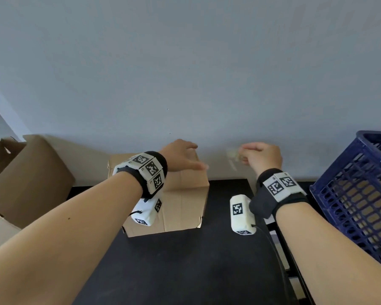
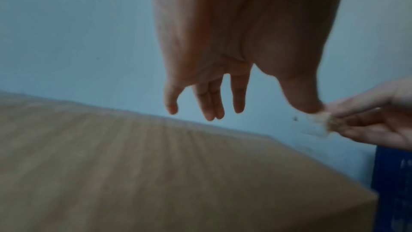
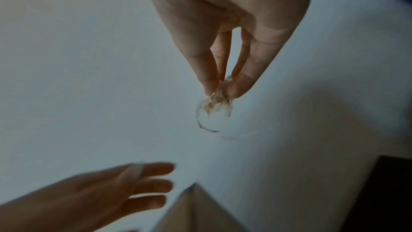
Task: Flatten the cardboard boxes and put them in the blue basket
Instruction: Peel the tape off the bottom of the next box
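Note:
A brown cardboard box (image 1: 180,201) stands upright on the black table (image 1: 185,271), against the wall. My left hand (image 1: 185,157) hovers over its top with fingers straight and spread, holding nothing; the left wrist view shows the fingers (image 2: 209,101) above the box top (image 2: 133,174). My right hand (image 1: 260,156) is to the right of the box, in the air near the wall, pinching a crumpled strip of clear tape (image 3: 217,101) between thumb and fingertips. The blue basket (image 1: 359,194) stands at the right edge.
Two more brown cardboard boxes (image 1: 29,181) sit at the left, against the wall. A pale grey wall (image 1: 185,73) rises right behind the table. A gap with rails (image 1: 282,260) runs between the table and the basket.

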`<state>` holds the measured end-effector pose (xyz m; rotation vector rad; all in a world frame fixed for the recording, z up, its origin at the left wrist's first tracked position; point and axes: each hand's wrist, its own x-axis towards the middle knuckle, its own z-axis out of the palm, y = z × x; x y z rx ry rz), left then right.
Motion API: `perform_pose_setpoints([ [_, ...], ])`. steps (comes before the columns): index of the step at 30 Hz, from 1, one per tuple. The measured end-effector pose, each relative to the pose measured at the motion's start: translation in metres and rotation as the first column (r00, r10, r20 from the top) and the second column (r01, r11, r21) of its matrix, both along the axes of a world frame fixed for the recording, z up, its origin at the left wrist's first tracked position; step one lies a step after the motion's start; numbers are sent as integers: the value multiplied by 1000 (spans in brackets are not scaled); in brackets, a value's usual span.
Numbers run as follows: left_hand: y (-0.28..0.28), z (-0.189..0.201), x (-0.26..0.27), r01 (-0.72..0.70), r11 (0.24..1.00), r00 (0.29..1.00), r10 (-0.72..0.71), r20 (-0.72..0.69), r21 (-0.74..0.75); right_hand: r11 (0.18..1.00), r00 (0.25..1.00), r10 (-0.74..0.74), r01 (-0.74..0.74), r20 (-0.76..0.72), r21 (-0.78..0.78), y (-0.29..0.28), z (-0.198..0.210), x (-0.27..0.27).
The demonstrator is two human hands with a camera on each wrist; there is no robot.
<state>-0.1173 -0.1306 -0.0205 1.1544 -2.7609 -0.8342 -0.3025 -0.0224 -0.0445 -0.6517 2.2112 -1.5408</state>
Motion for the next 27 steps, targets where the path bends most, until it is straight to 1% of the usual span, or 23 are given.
perform_pose_setpoints([
  [1,1,2,2,-64,998,991,66,-114,22,999,999,33,-33,-3,-41,-4,6,11],
  [2,2,6,5,-121,990,967,133,-219,65,995,997,70,-71,-18,-73,-8,13,24],
  [4,3,15,16,-168,963,899,238,-367,212,981,986,150,-157,-67,-115,-16,23,50],
  [6,5,21,32,-157,929,840,304,-449,336,962,967,229,-242,-110,-125,-21,33,77],
  [9,4,21,67,-183,909,776,368,-513,376,937,941,314,-329,-127,-118,-32,39,119],
  [11,2,17,97,-222,894,750,412,-517,389,915,919,377,-389,-112,-111,-40,38,149],
  [14,1,8,147,-274,874,734,460,-500,401,866,870,484,-492,-100,-89,-50,29,193],
  [17,3,-6,198,-353,839,695,532,-484,415,800,802,589,-596,-93,-69,-59,18,239],
  [19,5,-17,232,-430,817,697,571,-434,384,742,744,665,-668,-60,-57,-62,10,269],
  [21,7,-31,265,-489,788,693,611,-382,374,683,681,729,-731,-65,-3,-64,-1,297],
  [24,9,-53,306,-566,707,627,703,-334,425,617,613,787,-782,-74,90,-70,-24,336],
  [27,11,-76,341,-629,646,594,758,-269,433,540,536,841,-816,-80,208,-74,-43,367],
])
